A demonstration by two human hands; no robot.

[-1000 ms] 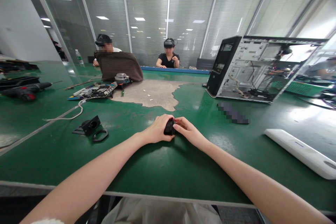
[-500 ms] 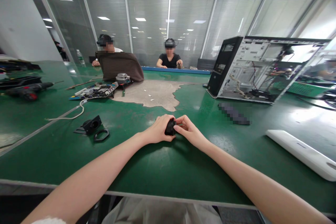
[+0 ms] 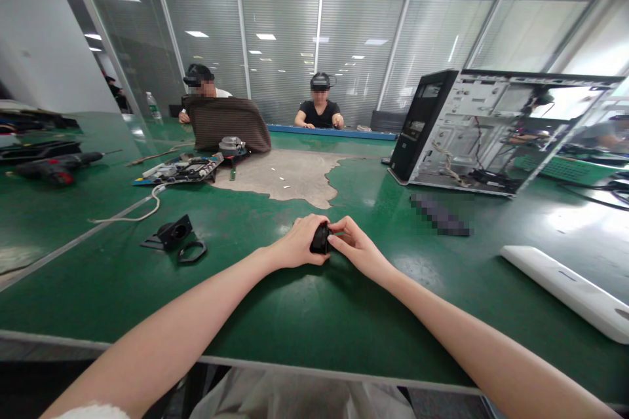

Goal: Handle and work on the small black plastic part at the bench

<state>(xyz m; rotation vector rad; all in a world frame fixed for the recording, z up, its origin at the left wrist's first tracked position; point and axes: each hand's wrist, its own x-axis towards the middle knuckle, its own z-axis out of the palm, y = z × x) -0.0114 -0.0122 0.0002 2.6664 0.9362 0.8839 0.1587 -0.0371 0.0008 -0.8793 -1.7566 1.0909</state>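
Both my hands meet at the middle of the green table (image 3: 304, 321). My left hand (image 3: 295, 242) is wrapped round a small black part (image 3: 320, 239), fingers curled over its top. My right hand (image 3: 354, 247) pinches the same black part from the right with thumb and fingertips. The part sits just above the table surface and is mostly hidden by my fingers.
A black bracket with a loose ring (image 3: 177, 237) lies to the left. An open computer case (image 3: 491, 131) stands at the right rear, a white panel (image 3: 565, 288) at the right, a circuit board (image 3: 179, 170) and white cable (image 3: 142, 209) at the left rear. Two people sit at the far end.
My hands have stayed together on the black part; the right fingers have shifted slightly on it. The view has drifted a little.
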